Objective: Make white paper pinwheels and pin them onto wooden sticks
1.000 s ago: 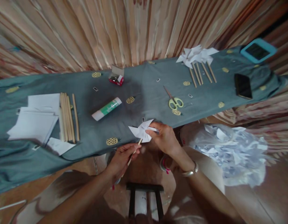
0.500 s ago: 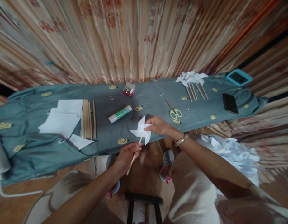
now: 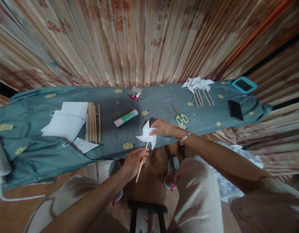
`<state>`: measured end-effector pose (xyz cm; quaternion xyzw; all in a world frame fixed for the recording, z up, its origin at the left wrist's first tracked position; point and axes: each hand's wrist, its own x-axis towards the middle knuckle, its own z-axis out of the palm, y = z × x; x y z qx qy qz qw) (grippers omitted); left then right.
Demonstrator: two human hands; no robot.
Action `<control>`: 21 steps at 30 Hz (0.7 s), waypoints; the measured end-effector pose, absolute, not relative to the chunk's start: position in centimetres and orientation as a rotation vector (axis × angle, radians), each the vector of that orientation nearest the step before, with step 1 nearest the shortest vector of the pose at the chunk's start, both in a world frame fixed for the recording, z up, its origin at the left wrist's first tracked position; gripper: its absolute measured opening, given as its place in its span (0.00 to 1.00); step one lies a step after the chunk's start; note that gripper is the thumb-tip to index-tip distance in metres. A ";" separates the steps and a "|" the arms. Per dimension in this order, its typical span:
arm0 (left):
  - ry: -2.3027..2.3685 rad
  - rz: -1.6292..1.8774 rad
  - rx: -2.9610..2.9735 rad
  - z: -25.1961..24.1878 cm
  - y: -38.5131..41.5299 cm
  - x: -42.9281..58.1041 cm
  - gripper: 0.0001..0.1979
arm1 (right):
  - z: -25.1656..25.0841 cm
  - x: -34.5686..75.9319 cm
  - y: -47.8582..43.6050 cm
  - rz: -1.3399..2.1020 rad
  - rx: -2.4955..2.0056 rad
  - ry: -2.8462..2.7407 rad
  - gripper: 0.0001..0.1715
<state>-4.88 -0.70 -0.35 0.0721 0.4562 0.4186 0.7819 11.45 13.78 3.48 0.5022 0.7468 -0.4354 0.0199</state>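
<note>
Head view, table: a long table under a grey-green cloth with yellow pineapple prints (image 3: 161,103) spans the frame, its near edge just below both hands.
Paper: a stack of white paper sheets (image 3: 67,121) lies on the cloth well to the left of the hands.
Spare sticks: a row of bare wooden sticks (image 3: 92,122) lies just beside the sheets, long axes pointing away from the person.
Finished pieces: a cluster of white paper pinwheels on sticks (image 3: 197,84) lies at the far right.
Right hand (image 3: 162,127): fingers pinched on the right blade of the white folded-paper pinwheel (image 3: 146,136).
Left hand (image 3: 133,161): closed around the thin wooden stick (image 3: 141,163), below the paper.
Glue: a white and green glue stick (image 3: 126,117) lies just beyond the pinwheel.
Axis: the stick runs up and slightly right from the left hand, and its top meets the pinwheel's centre at the table edge.
</note>
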 end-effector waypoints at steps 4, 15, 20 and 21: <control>0.957 0.880 0.178 -0.3 -0.8 -4.7 0.09 | 3.8 11.3 13.8 -1.301 1.544 2.314 0.09; 1.058 0.758 0.190 0.3 -0.8 -3.4 0.03 | 4.4 10.6 14.4 -1.202 1.562 2.275 0.06; 1.090 0.754 0.174 1.0 -0.6 -3.3 0.04 | 4.1 10.9 14.7 -1.327 1.520 2.230 0.06; 1.095 0.756 0.167 1.1 -0.6 -3.3 0.04 | 4.1 11.0 14.8 -1.353 1.513 2.217 0.06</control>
